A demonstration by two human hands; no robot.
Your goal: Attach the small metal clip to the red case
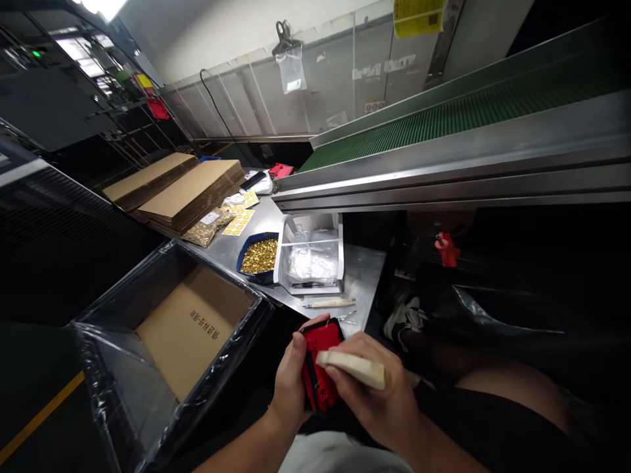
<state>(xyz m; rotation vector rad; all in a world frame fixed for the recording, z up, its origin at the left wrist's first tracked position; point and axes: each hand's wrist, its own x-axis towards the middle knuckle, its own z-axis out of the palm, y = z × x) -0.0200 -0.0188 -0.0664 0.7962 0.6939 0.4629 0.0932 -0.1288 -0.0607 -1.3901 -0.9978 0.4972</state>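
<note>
My left hand (290,380) grips a red and black plastic part (320,364) upright in front of my lap. My right hand (379,401) holds a pale wooden-handled tool (352,368), its handle lying across the red part's right side. Both hands are low in the view, just below the metal table's near edge (365,276). The tool's working end is hidden behind the hand and the part.
A blue bowl of small brass pieces (259,257), a clear plastic box with bags (310,259) and a second wooden tool (329,303) lie on the table. A plastic-lined cardboard box (172,328) stands at left. Flat cardboard stacks (192,192) lie farther back. A green conveyor (468,112) runs at right.
</note>
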